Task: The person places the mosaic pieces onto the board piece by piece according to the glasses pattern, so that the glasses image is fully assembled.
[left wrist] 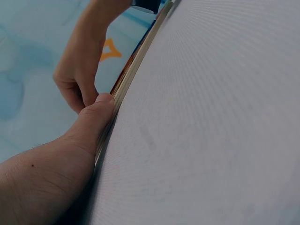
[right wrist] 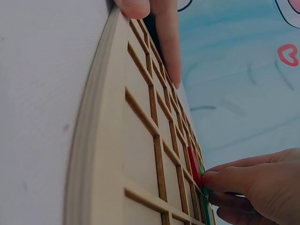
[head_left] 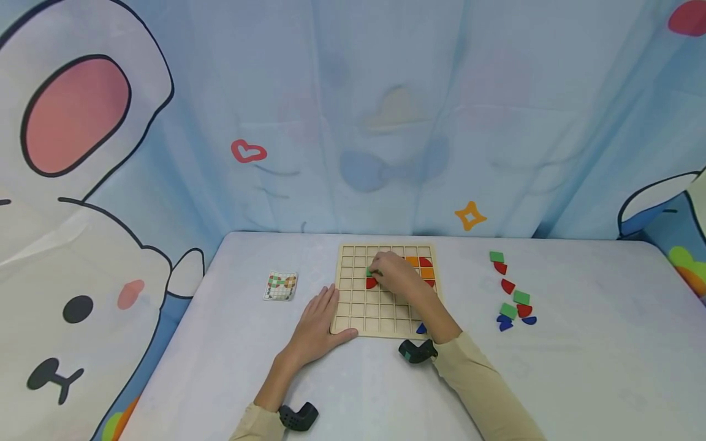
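Note:
A wooden grid board (head_left: 380, 306) lies on the table. My left hand (head_left: 314, 327) rests at its lower left corner, fingers extended along the left side and thumb on the front edge; the left wrist view shows this thumb (left wrist: 93, 117) against the rim. Over the upper middle cells is my right hand (head_left: 394, 272), its fingertips pinching a green piece (right wrist: 205, 192). Just below, a red piece (head_left: 371, 283) sits in a cell. Orange pieces (head_left: 427, 273) and red ones fill cells at the upper right, partly behind the right hand and forearm.
Left of the board lies a small pattern card (head_left: 280, 286). Loose green (head_left: 521, 297), red (head_left: 508, 286) and blue (head_left: 529, 320) pieces are scattered to the right. A blue piece (head_left: 421, 329) is at the board's lower right, beside the right forearm. A patterned curtain hangs behind.

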Tool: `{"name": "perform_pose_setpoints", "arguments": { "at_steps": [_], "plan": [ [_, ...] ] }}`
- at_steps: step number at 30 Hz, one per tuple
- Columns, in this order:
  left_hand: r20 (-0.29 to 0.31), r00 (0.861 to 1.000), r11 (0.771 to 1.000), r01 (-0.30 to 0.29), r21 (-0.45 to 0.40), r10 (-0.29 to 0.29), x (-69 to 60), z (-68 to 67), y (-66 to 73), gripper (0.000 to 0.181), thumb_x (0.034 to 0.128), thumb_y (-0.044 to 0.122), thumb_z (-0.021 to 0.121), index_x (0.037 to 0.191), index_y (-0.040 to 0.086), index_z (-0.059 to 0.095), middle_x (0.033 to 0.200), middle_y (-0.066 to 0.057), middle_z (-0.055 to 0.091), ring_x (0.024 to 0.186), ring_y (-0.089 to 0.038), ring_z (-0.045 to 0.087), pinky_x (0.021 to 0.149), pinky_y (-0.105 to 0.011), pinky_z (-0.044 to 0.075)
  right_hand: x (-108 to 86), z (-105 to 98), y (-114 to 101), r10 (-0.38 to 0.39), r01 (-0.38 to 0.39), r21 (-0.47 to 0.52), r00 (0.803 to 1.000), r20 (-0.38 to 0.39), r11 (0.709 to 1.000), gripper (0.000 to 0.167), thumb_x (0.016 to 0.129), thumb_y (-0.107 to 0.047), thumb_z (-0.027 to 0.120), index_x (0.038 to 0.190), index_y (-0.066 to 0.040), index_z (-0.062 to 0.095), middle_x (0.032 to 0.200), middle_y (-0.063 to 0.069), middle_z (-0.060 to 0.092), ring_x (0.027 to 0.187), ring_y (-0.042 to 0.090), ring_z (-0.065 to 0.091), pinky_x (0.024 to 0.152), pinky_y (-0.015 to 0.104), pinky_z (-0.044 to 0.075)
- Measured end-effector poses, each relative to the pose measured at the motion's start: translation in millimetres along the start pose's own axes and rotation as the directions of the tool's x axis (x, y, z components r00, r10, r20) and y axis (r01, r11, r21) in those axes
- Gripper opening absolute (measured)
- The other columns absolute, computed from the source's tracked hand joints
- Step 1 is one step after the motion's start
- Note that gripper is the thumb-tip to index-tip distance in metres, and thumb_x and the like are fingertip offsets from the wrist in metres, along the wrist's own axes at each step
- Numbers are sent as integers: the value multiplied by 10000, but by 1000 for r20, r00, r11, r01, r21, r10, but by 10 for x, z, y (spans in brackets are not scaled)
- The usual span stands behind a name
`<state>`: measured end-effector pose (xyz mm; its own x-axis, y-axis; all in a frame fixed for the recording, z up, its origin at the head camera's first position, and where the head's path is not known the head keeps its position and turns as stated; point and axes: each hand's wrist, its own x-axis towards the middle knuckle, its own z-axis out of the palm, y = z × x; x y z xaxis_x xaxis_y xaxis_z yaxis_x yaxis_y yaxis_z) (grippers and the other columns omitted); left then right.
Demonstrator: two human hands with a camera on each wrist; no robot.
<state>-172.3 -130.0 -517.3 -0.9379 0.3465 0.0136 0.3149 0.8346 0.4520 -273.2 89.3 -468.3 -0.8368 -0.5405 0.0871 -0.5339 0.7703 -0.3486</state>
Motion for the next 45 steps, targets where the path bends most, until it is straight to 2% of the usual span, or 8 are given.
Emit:
{"name": "perform_pose_setpoints", "arguments": {
  "at_steps": [13, 16, 22, 25, 32, 35, 40, 45],
  "plan": [
    [-4, 1000, 1000, -3, -3, 3, 2, 6, -4, 975, 884, 665, 526, 1566, 95, 125, 1651, -53, 104, 1536, -236, 73, 1240, -475, 152, -32, 27, -17, -86, 83, -79, 996, -32, 993, 144, 935, -48, 609, 891, -56, 746, 1058, 112, 683, 1015, 282, 634, 869, 351, 571],
    [-8, 1000, 1000, -5, 6, 5, 9, 12, -7, 972, 886, 665, 522, 1566, 95, 125, 1651, -53, 103, 1536, -236, 73, 1239, -474, 157, -37, 17, -8, -92, 89, -70, 995, -37, 994, 145, 941, -57, 606, 982, -30, 742, 1119, 130, 673, 1071, 303, 616, 915, 368, 556],
    [-8, 1000, 1000, -10, -3, 10, 23, 15, 3, 969, 888, 660, 524, 1566, 96, 123, 1652, -50, 96, 1537, -230, 62, 1242, -468, 144, -135, -111, 67, -87, 96, 101, 992, -89, 990, 298, 950, -103, 610, 1221, 10, 656, 1277, 178, 612, 1222, 362, 543, 1011, 469, 494],
    [-11, 1000, 1000, -8, -2, 8, 20, 15, 8, 969, 886, 657, 530, 1566, 95, 129, 1651, -52, 104, 1536, -232, 68, 1242, -468, 144, -242, -220, 155, -91, 102, 95, 989, -120, 990, 334, 940, -128, 630, 1248, 0, 639, 1292, 184, 602, 1226, 371, 543, 997, 493, 496],
    [-18, 1000, 1000, -13, -16, 13, 9, -1, 16, 969, 883, 644, 548, 1563, 84, 145, 1648, -62, 125, 1534, -250, 87, 1235, -484, 159, -577, -495, 646, 84, -77, 68, 990, -111, 995, 400, 942, -159, 632, 1310, -8, 591, 1348, 223, 545, 1268, 408, 477, 1039, 552, 446],
    [-26, 999, 999, -20, -30, 20, 11, -9, 27, 967, 883, 635, 557, 1559, 71, 157, 1645, -74, 137, 1532, -263, 95, 1231, -494, 164, -764, -638, 940, 189, -183, 57, 976, -107, 981, 430, 940, -150, 631, 1331, 12, 560, 1378, 265, 497, 1293, 449, 431, 1059, 602, 399],
    [-30, 999, 999, -24, -26, 23, 12, -4, 26, 967, 885, 633, 555, 1555, 55, 166, 1642, -90, 144, 1530, -274, 106, 1229, -496, 172, -1106, -793, 1442, 246, -245, 25, 962, -120, 969, 379, 920, -112, 639, 1255, 62, 602, 1325, 327, 507, 1242, 508, 445, 1022, 646, 391],
    [-23, 1000, 999, -14, -33, 13, 5, -19, 33, 963, 885, 619, 567, 1554, 51, 170, 1641, -89, 148, 1530, -271, 106, 1230, -493, 166, -1336, -861, 1798, 335, -331, 80, 940, -58, 940, 381, 938, -136, 603, 1269, 53, 587, 1325, 352, 471, 1214, 542, 430, 977, 670, 408]
  ]
}}
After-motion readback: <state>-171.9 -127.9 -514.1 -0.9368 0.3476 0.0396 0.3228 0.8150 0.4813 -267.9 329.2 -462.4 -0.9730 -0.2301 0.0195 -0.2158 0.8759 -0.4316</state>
